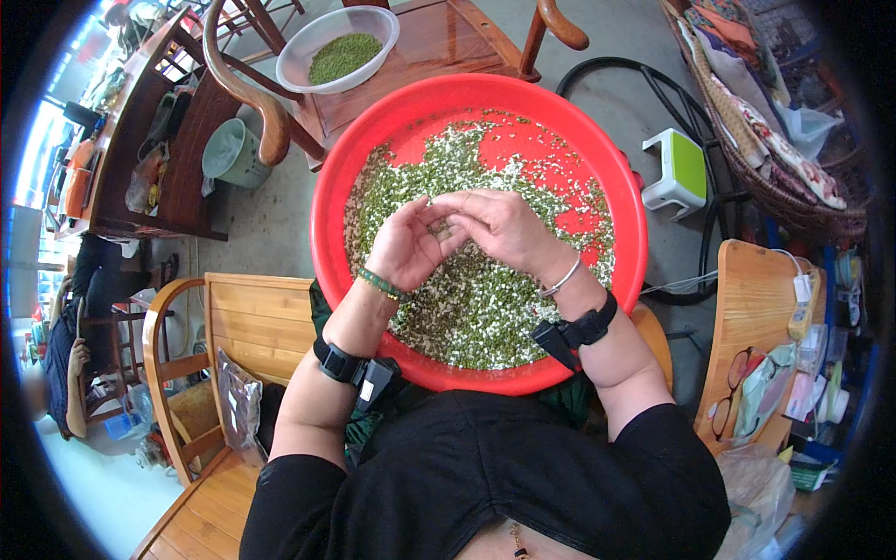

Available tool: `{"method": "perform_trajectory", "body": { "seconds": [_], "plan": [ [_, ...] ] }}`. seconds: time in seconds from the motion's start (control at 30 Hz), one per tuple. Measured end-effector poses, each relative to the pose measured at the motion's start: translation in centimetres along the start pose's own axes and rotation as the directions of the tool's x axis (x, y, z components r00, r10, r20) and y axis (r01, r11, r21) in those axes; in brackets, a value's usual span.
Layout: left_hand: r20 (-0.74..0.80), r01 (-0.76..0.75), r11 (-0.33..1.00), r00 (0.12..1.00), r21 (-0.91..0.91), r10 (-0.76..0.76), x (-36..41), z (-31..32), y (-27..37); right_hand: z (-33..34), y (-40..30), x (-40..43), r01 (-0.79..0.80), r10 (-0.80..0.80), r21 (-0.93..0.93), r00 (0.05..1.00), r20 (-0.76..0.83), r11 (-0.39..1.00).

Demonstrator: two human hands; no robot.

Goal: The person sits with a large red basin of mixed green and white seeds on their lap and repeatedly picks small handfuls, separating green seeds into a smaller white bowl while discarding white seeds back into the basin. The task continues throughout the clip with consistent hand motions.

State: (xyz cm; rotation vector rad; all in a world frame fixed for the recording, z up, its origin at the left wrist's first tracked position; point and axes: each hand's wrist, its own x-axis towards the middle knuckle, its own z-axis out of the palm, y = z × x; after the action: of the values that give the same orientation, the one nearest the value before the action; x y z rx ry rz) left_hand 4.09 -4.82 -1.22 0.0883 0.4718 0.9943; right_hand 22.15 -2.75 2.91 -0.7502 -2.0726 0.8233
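Note:
A large round red plastic basin (476, 91) lies before me, spread with small green and white pieces (483, 315) that look like green beads or beans mixed with white bits. Over its middle, my left hand (416, 245) is turned palm up with the fingers slightly curled; a few small pieces may lie at its fingers, too small to tell. My right hand (493, 220) arches palm down against the left fingertips, its thumb and fingers bent. Whether it pinches something is hidden. Beyond the basin, a translucent white bowl (294, 59) holds a heap of green pieces (346, 57).
The bowl stands on a dark wooden chair (448, 35). A green bin (234, 154) is at the left, near a wooden bench (259, 315). A white and green stool (675, 171) and a wicker basket (784, 199) are at the right. Another person sits at the far left.

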Motion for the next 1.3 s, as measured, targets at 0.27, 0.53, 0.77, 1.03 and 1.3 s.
{"method": "perform_trajectory", "body": {
  "seconds": [0.27,0.53,0.77,1.03,1.3],
  "plan": [
    [-0.228,-0.16,0.986,0.962,-0.036,0.147,-0.3,0.6,1.6,-2.4,0.9,-0.5,-0.081,0.09,-0.167,0.995,0.05,0.983],
    [-0.262,-0.29,0.951,0.931,-0.105,0.255,-0.4,0.4,2.2,-1.2,1.7,-1.4,-0.049,0.122,-0.181,0.899,0.421,0.982],
    [-0.261,-0.298,0.951,0.928,-0.087,0.267,-0.4,0.2,2.3,-0.3,2.1,-1.9,-0.001,0.123,-0.233,0.85,0.512,0.973],
    [-0.266,-0.287,0.955,0.928,-0.07,0.259,-0.5,0.3,2.2,0.4,2.2,-2.2,-0.03,0.211,-0.318,0.805,0.554,0.948],
    [-0.258,-0.277,0.958,0.933,-0.075,0.25,-0.5,0.2,2.1,0.7,2.2,-2.1,-0.039,0.221,-0.318,0.798,0.56,0.947]
  ]
}}
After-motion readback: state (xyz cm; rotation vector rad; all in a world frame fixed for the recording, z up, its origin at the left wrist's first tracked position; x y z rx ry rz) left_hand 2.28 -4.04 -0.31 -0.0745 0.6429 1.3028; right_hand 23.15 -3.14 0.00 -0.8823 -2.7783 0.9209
